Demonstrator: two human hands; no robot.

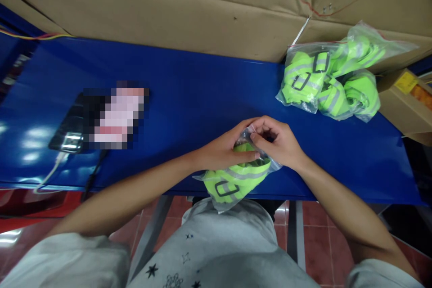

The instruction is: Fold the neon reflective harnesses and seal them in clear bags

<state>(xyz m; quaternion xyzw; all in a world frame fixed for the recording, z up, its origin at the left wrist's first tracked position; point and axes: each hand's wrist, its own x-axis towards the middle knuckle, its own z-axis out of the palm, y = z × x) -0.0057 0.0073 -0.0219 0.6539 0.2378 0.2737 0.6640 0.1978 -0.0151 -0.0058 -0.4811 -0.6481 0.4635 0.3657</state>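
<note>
A clear plastic zip bag (219, 207) holds a neon yellow-green strap with a grey reflective stripe (248, 173) and a black rectangular buckle (227, 188). It sits at the table's front edge, its lower corner hanging past it. My left hand (226, 150) grips the bag from the left, thumb lying across its top part. At the bag's upper end, my right hand (278, 141) pinches the plastic between thumb and curled fingers. Both hands nearly meet there. Part of the bag's mouth is hidden behind the fingers.
Several similar bagged green straps (303, 83) lie piled at the back right of the blue table (202, 85). A cardboard box (405, 103) stands beyond them. On the left are a black device (69, 126) with a white cable (50, 173) and a pixelated object (118, 114). Brown cardboard (168, 13) lines the back.
</note>
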